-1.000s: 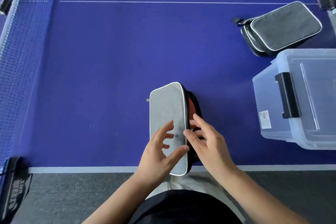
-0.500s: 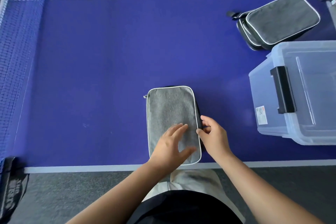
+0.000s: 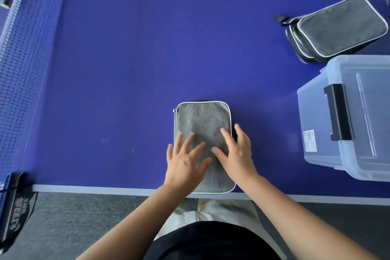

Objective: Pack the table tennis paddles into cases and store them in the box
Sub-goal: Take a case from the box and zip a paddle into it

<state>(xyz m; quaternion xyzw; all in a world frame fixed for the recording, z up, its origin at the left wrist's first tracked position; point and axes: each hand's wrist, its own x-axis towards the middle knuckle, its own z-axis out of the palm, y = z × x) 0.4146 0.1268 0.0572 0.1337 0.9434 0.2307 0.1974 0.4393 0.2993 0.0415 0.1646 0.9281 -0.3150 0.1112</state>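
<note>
A grey case (image 3: pixel 202 133) with a pale trim lies flat on the blue table (image 3: pixel 126 69), low in the middle of the frame, its near end at the table's white edge line. Both hands lie on its lower half with fingers straight and spread, gripping nothing: the left hand (image 3: pixel 185 161) rests on the lower left part, and the right hand (image 3: pixel 237 152) rests on the lower right part, its outer fingers reaching past the case's right edge. At the right of the frame stands a clear plastic box (image 3: pixel 316 116) with its lid on and a black latch (image 3: pixel 338 112). Just above it, in the upper right, sits a stack of dark cases (image 3: pixel 337 29). A blue net (image 3: pixel 23 59) runs down the left side.
</note>
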